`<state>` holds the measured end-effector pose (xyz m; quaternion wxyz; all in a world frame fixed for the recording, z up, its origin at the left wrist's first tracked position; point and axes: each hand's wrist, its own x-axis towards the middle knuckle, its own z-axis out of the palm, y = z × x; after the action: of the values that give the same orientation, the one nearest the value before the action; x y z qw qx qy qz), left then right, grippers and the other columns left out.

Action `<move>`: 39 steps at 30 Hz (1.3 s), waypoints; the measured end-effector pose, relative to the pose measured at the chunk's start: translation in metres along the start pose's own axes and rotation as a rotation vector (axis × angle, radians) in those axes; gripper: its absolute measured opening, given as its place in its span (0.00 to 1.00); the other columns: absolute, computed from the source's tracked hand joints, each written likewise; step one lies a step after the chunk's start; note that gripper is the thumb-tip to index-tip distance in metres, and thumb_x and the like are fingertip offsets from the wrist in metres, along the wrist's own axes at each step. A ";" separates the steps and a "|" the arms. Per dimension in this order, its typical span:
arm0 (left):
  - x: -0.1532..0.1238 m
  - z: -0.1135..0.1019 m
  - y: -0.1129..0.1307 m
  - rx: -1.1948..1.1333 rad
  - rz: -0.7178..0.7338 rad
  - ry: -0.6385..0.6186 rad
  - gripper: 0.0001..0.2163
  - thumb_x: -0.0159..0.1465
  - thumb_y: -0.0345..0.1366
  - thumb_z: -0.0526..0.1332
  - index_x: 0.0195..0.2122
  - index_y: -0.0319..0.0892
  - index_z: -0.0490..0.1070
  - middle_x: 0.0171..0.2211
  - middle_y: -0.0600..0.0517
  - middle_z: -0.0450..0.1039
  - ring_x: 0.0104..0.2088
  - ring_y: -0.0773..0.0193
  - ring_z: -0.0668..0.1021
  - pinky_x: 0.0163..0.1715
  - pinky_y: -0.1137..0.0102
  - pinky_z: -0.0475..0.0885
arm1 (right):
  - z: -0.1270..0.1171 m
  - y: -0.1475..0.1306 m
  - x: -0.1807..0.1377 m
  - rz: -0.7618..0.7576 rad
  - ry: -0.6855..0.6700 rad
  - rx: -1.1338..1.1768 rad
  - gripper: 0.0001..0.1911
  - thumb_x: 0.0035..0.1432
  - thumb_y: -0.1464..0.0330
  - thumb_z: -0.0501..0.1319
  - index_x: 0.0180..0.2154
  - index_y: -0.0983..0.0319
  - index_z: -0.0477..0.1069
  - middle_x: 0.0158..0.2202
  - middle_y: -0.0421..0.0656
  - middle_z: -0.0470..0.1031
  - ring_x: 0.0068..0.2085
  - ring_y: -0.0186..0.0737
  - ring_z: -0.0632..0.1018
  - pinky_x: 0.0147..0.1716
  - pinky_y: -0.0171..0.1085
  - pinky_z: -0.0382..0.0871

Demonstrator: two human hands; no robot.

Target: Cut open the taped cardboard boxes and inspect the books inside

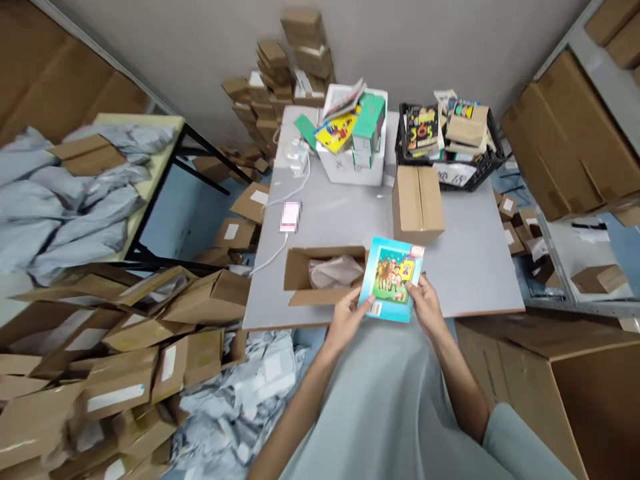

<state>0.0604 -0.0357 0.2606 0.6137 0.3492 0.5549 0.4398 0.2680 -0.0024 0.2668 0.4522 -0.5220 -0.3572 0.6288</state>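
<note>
A thin blue children's picture book [391, 280] with a camel and figures on its cover is held up over the front edge of the table [340, 217]. My left hand [347, 313] grips its lower left corner, thumb on the cover. On its right edge, my right hand [425, 303] is closed with the thumb on the front. Just left of the book sits an open cardboard box [300, 277] with pale crumpled wrapping [335, 271] inside. Behind the book stands a closed cardboard box [419, 203].
At the table's back are a white bin [345, 170] of books and a black crate [480, 175] of books. A phone [290, 217] lies left, its cable attached. Opened boxes [120, 380] and grey plastic bags [245, 387] cover the floor at left. A large carton [520, 360] stands right.
</note>
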 end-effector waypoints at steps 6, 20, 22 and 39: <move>0.012 0.002 0.029 0.053 0.124 0.211 0.28 0.64 0.60 0.73 0.49 0.38 0.89 0.43 0.43 0.89 0.45 0.44 0.89 0.48 0.56 0.86 | 0.031 0.025 0.010 -0.098 0.115 -0.293 0.43 0.64 0.39 0.69 0.70 0.58 0.72 0.76 0.57 0.69 0.74 0.61 0.73 0.71 0.58 0.73; 0.049 -0.053 0.069 0.553 0.425 -0.138 0.21 0.70 0.43 0.69 0.64 0.61 0.83 0.71 0.46 0.75 0.74 0.41 0.74 0.72 0.40 0.73 | 0.119 -0.024 0.063 0.140 0.057 0.119 0.33 0.50 0.40 0.78 0.46 0.57 0.87 0.42 0.49 0.89 0.52 0.63 0.87 0.56 0.59 0.85; 0.063 -0.073 0.069 0.532 0.386 -0.064 0.17 0.71 0.46 0.68 0.61 0.59 0.85 0.72 0.45 0.75 0.75 0.39 0.73 0.72 0.39 0.72 | 0.130 -0.031 0.075 0.169 0.039 0.116 0.32 0.49 0.40 0.79 0.43 0.59 0.86 0.36 0.48 0.87 0.43 0.60 0.88 0.40 0.55 0.89; 0.175 -0.196 0.086 -0.015 0.030 0.147 0.40 0.60 0.66 0.72 0.66 0.44 0.76 0.61 0.38 0.82 0.56 0.44 0.87 0.49 0.59 0.86 | 0.241 -0.069 0.164 -0.001 -0.038 -0.028 0.24 0.57 0.46 0.78 0.40 0.56 0.78 0.31 0.38 0.81 0.21 0.39 0.78 0.23 0.39 0.76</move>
<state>-0.1466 0.1471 0.2464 0.5671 0.3196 0.5901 0.4776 0.0378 0.1809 0.3233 0.4381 -0.5161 -0.3748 0.6334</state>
